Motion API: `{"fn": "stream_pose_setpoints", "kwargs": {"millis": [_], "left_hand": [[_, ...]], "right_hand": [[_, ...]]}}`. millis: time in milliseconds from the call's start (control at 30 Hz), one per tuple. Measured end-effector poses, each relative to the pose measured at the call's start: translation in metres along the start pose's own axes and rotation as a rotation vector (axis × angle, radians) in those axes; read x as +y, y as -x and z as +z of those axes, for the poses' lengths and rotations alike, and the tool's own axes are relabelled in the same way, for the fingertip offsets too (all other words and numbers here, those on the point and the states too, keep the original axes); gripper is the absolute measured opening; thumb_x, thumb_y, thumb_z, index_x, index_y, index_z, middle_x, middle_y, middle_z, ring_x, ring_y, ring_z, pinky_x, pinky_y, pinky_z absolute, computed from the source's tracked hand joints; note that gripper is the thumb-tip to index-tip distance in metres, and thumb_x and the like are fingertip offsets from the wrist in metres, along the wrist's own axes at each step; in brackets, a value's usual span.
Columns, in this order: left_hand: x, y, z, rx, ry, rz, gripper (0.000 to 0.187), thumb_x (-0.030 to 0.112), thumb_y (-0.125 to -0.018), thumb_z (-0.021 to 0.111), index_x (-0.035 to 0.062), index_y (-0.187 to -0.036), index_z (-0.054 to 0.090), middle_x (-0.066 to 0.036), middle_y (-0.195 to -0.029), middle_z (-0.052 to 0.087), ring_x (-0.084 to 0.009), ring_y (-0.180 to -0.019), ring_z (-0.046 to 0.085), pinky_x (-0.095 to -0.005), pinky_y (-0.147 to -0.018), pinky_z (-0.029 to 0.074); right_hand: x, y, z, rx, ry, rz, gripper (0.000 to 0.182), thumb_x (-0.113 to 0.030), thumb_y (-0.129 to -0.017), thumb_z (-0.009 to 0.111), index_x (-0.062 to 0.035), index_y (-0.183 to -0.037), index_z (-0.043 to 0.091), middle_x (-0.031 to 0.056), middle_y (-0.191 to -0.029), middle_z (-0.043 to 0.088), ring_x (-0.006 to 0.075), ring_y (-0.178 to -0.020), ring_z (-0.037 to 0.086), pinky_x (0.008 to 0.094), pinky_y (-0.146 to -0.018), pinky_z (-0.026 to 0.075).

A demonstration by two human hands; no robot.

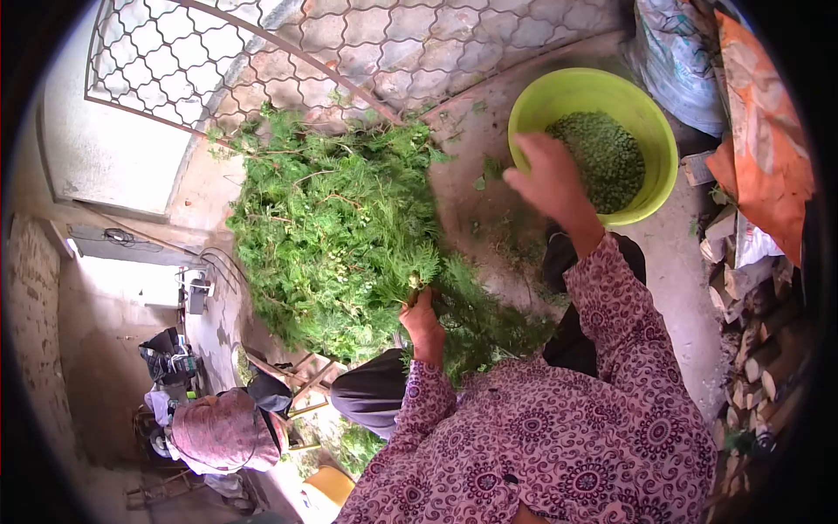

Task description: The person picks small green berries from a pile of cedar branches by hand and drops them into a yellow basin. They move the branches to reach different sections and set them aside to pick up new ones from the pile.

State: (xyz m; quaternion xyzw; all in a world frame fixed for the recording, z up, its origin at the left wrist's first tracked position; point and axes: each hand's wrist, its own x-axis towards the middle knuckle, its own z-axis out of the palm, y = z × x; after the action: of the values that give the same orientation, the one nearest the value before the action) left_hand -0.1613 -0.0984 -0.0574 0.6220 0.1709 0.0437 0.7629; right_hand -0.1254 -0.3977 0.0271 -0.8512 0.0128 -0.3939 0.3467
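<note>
My left hand [422,327] is closed around the stem of a leafy green branch [489,325], whose feathery sprays spread over my lap. My right hand [550,179] is at the near left rim of a yellow-green plastic basin [661,166]. Its fingers look stretched out with the thumb apart, somewhat blurred, and I see nothing held in them. Small round green pods or cones [602,157] lie heaped in the basin. A large pile of cut evergreen branches [332,227] covers the ground in front of me, beside my left hand.
A metal lattice gate [340,52] stands beyond the pile. Stacked firewood [751,367], an orange sheet [758,131] and a filled white sack [676,61] line the right side. At left are a wooden chair [301,384] and a cloth-covered item [223,432].
</note>
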Motion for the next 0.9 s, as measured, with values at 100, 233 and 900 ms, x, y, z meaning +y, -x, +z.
{"fn": "stream_pose_setpoints", "kwargs": {"millis": [100,233,900], "left_hand": [[-0.006,-0.001,0.001,-0.018,-0.040,0.001,0.015,-0.002,-0.076,0.060,0.0000,-0.091,0.060,-0.005,-0.082,0.062,-0.0131,-0.068,0.058,-0.0246,-0.062,0.047],[-0.008,0.012,0.016,-0.071,0.087,-0.032,0.016,-0.004,-0.077,0.057,-0.0021,-0.092,0.059,-0.005,-0.090,0.061,-0.0119,-0.075,0.058,-0.0256,-0.068,0.048],[-0.035,0.024,0.013,-0.187,-0.147,0.049,0.011,0.004,-0.083,0.052,0.0004,-0.089,0.061,0.001,-0.082,0.059,-0.0054,-0.072,0.052,-0.0203,-0.063,0.041]], "right_hand": [[-0.040,0.021,0.013,-0.350,-0.459,-0.016,0.035,-0.018,-0.067,0.066,-0.0008,-0.096,0.058,0.0133,-0.086,0.058,0.0287,-0.078,0.056,0.0369,-0.069,0.045],[-0.089,0.063,0.042,-0.510,-0.505,-0.319,0.020,-0.015,-0.067,0.065,-0.0035,-0.082,0.058,0.0107,-0.079,0.055,0.0265,-0.078,0.056,0.0368,-0.066,0.045],[-0.079,0.091,0.086,-0.911,-0.144,-0.197,0.015,-0.018,-0.068,0.057,-0.0056,-0.076,0.056,0.0133,-0.072,0.060,0.0323,-0.074,0.059,0.0432,-0.062,0.047]]}}
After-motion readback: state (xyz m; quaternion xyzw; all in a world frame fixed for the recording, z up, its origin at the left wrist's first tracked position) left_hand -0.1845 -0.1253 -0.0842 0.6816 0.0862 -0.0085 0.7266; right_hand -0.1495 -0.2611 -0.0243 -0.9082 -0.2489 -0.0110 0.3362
